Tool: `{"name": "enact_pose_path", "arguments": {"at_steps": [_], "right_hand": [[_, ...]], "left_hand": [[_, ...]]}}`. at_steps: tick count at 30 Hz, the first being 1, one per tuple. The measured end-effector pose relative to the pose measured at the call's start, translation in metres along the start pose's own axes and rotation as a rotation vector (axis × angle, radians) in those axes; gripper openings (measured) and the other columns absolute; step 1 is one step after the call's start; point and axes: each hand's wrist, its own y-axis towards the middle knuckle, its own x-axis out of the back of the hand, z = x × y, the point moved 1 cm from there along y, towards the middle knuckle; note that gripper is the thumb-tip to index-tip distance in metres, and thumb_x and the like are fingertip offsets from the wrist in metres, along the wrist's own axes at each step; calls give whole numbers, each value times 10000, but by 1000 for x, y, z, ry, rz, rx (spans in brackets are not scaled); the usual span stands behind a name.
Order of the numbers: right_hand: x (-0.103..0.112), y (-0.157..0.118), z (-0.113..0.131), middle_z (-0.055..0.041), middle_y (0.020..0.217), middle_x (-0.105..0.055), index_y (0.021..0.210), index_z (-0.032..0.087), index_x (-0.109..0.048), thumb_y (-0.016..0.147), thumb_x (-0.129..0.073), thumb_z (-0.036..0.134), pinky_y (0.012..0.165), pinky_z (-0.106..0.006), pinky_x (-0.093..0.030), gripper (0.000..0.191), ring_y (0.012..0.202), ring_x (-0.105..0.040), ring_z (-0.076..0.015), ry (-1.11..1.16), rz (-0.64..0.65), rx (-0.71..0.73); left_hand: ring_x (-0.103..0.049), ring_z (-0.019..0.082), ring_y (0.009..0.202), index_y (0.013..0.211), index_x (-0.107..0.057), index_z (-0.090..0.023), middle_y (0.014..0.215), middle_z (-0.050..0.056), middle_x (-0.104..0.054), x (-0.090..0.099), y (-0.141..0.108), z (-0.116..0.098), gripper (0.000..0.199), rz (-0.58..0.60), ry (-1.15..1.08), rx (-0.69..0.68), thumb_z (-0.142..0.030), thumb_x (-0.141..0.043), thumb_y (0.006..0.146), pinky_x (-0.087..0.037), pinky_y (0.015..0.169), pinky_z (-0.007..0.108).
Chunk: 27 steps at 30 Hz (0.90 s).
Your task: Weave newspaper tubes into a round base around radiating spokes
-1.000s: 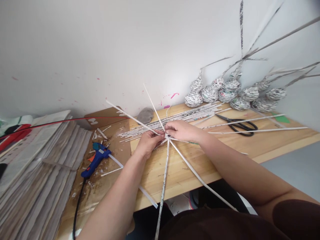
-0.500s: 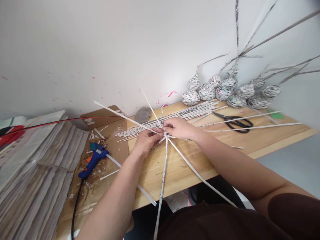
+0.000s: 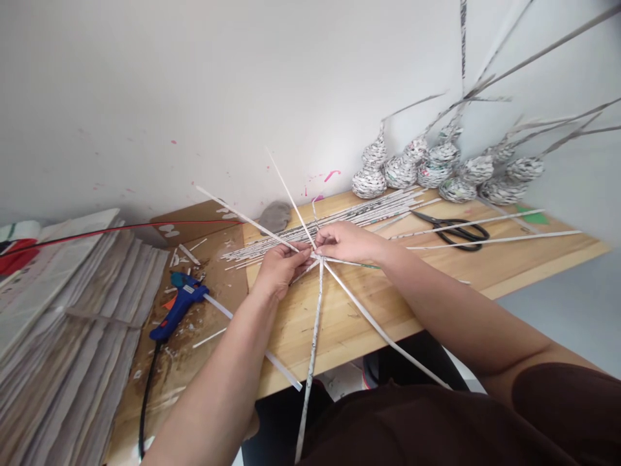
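Several long paper sticks radiate like spokes from a small crossing point above the wooden board. My left hand pinches the crossing from its left side, thumb and fingers pressed on the sticks. From the right, my right hand grips the same centre with bent fingers, close against my left fingertips. The small weave between the fingertips is mostly hidden. One spoke slants up to the left, and another runs down past the board's front edge.
Behind the hands lies a bundle of rolled paper sticks. Black scissors and woven paper gourds are at the right. A blue glue gun, a newspaper stack and a grey lump are leftward.
The upper left spoke has shifted a little to the right and up. Both hands stay at the crossing, with small finger shifts. The whole view has moved slightly.
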Motion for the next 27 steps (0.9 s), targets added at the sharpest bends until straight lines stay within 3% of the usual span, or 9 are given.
{"name": "enact_pose_path", "arguments": {"at_steps": [5,8,11,17,27], "right_hand": [[2,-2,-3,-22,833,-731,869,173,-671,790,-609,172,643,-222,-420,100,732,-643,-143,107,75,3],[4,-3,-2,-34,866,-738,901,175,-686,792,-587,132,672,-229,-431,153,757,-648,-151,19,39,8],[5,-2,0,-42,880,-743,875,177,-703,791,-593,115,697,-237,-431,152,786,-647,-162,-83,-22,2],[3,-1,1,-48,889,-751,862,177,-713,791,-610,120,705,-242,-437,138,813,-658,-176,-77,-76,-8],[2,-1,-1,-48,897,-759,854,177,-718,779,-635,123,712,-240,-461,125,832,-678,-182,-4,-80,-23]], "left_hand": [[-644,134,626,843,-677,-160,712,29,-712,4,3,2,314,-40,85,-21,-254,-850,599,-520,641,250],[-612,152,558,710,-681,-159,635,55,-695,11,6,0,309,-45,340,-40,-456,-767,701,-471,556,250],[-569,145,502,570,-659,-165,552,59,-656,14,5,-4,433,-80,555,-171,-563,-694,740,-421,515,244],[-630,153,615,847,-736,-195,685,31,-709,5,0,-2,241,-53,481,-356,-346,-802,671,-463,598,233],[-656,154,687,789,-741,-188,767,41,-733,1,0,4,130,-68,508,-443,-255,-774,683,-499,652,232]]}}
